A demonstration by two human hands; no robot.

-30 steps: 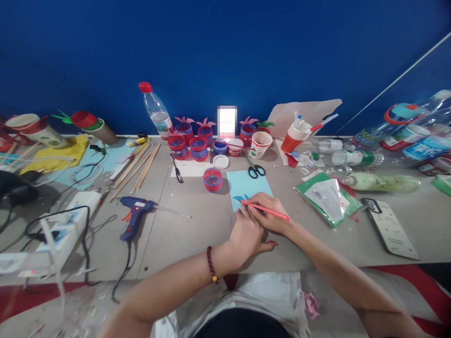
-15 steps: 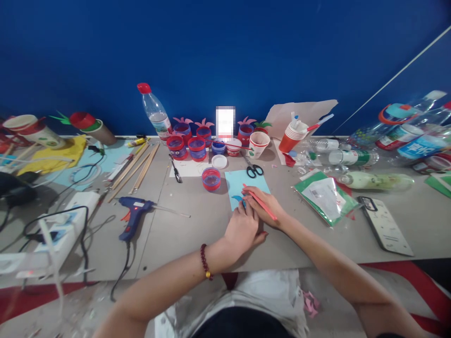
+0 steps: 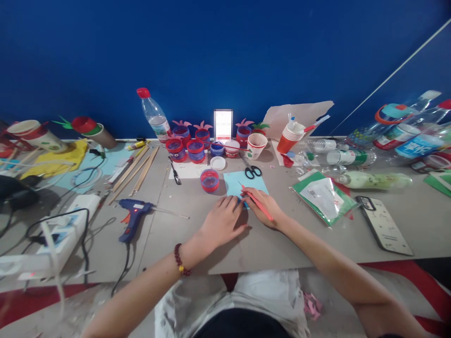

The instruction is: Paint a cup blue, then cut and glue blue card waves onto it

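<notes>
Right hand (image 3: 262, 206): one, its fingers closed around one slim coral-red pen-shaped tool (image 3: 259, 205), thin tip pointing toward the upper left.
Left hand (image 3: 219, 221): one, palm down, fingers stretched out and slightly apart, gripping nothing visible; fingertips at the sheet's lower left edge, whether pressing on it I cannot tell.
Light blue paper sheet (image 3: 234, 182): one, centre of the frame, flat on the grey worktop (image 3: 183, 244), partly under the right hand.
Darker blue patch (image 3: 245, 204): one, between the hands, mostly hidden.
Black-handled scissors (image 3: 252, 172): one pair, at the sheet's upper right corner.
Low red-and-blue round cup (image 3: 209, 181): one, just left of the sheet.
White round lid (image 3: 217, 163): one, above that cup.
Blue glue gun (image 3: 133, 217): one, left of centre.
Black-edged, pale-backed phone (image 3: 387, 226): one, lower right.
</notes>
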